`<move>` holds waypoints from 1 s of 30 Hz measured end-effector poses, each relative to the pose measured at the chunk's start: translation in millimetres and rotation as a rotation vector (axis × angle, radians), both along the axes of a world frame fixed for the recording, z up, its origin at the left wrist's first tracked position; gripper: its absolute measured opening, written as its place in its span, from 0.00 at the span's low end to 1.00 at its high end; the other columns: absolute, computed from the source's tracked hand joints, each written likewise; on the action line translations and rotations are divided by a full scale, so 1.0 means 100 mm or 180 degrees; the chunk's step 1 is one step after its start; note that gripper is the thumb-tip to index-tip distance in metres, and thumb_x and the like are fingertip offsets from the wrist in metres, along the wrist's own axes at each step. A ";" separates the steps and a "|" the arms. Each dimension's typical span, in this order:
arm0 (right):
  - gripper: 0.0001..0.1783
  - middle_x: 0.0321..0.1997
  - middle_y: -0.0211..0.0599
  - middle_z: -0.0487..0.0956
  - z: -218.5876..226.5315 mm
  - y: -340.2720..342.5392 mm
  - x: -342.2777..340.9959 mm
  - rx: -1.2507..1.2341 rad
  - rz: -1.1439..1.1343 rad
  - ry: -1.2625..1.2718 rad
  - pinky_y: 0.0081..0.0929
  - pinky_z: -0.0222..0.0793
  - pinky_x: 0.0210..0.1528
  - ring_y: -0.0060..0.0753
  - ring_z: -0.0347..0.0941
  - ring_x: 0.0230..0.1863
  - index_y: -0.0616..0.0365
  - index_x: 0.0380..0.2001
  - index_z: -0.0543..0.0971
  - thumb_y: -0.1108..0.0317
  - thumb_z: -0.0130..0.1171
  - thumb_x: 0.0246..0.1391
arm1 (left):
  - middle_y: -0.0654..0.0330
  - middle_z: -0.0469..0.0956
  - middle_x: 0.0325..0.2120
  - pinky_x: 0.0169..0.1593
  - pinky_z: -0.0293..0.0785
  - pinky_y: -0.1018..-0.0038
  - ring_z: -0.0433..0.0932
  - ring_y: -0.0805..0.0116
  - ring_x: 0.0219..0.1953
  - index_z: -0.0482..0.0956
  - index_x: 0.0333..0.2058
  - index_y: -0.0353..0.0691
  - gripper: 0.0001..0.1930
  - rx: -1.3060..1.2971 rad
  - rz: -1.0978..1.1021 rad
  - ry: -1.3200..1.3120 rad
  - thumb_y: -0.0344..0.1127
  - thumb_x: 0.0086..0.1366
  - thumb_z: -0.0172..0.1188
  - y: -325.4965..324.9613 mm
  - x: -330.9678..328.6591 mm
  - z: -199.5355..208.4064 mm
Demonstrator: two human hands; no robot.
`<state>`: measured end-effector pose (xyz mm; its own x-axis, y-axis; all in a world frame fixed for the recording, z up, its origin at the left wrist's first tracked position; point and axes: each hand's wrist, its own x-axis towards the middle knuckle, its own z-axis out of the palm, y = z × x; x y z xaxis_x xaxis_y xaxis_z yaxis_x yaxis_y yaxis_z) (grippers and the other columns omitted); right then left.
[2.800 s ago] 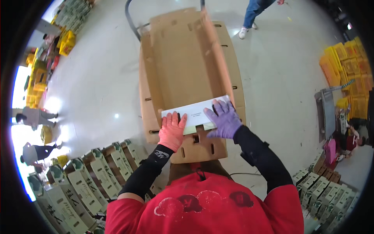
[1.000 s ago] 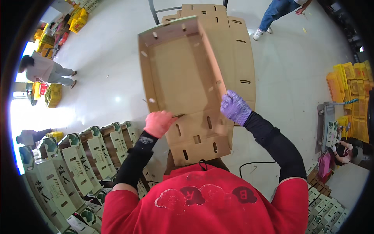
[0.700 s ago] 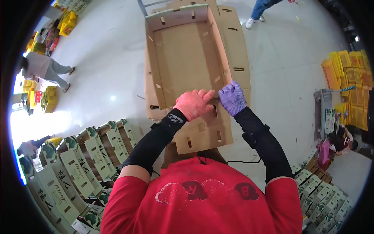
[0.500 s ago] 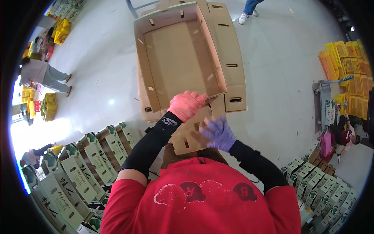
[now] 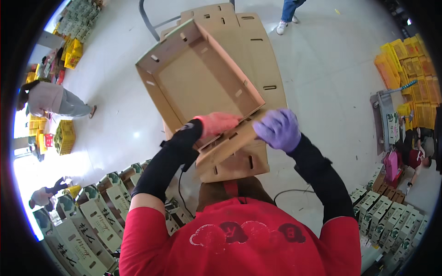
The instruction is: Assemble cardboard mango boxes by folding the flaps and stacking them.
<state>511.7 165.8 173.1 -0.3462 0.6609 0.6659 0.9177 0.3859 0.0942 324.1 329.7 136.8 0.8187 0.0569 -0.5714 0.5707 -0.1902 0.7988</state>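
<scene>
An open cardboard box (image 5: 193, 78) stands turned at an angle on a stack of flat cardboard blanks (image 5: 260, 57). My left hand (image 5: 216, 124), in a coral-pink glove, is closed over the box's near edge, its fingers pointing right along it. A slotted brown end flap (image 5: 225, 147) slants up at this near end. Against the flap's right end, my right hand (image 5: 279, 130), in a purple glove, has its fingers curled round the cardboard. The left thumb and the right fingertips are partly hidden.
A metal rail (image 5: 146, 20) rises behind the stack. Folded printed boxes (image 5: 94, 225) stand in rows at lower left, with more boxes (image 5: 391, 221) at lower right. Yellow crates (image 5: 419, 87) and a cart (image 5: 382, 119) are at right. People (image 5: 55, 99) are about the floor.
The box has turned anticlockwise and shifted left. My right hand has come up from below onto the near flap, which now slants upward. My left hand stays at the near edge.
</scene>
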 end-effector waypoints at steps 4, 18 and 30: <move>0.18 0.36 0.28 0.68 0.05 0.85 0.22 -0.0150 0.0168 -0.0184 0.31 0.61 0.34 0.31 0.66 0.38 0.45 0.33 0.72 0.48 0.59 0.44 | 0.57 0.68 0.52 0.54 0.67 0.70 0.69 0.67 0.52 0.63 0.58 0.39 0.22 -0.0575 0.2434 -0.0833 0.41 0.67 0.46 0.38 -0.66 0.48; 0.20 0.37 0.37 0.79 -0.41 2.48 -0.03 -0.3280 -0.0834 0.0091 0.41 0.65 0.46 0.41 0.75 0.43 0.48 0.34 0.77 0.44 0.53 0.49 | 0.51 0.55 0.61 0.66 0.40 0.57 0.49 0.55 0.65 0.57 0.60 0.39 0.45 0.4020 0.0244 0.1066 0.60 0.49 0.59 0.32 -0.60 0.09; 0.51 0.66 0.58 0.51 -0.62 0.06 -0.74 -0.3610 -0.0849 -0.0046 0.67 0.33 0.62 0.56 0.43 0.68 0.49 0.64 0.54 0.36 0.56 0.40 | 0.51 0.58 0.59 0.64 0.52 0.63 0.58 0.52 0.61 0.56 0.61 0.53 0.29 0.3765 -0.0245 0.0557 0.35 0.59 0.49 -0.15 -0.88 -0.31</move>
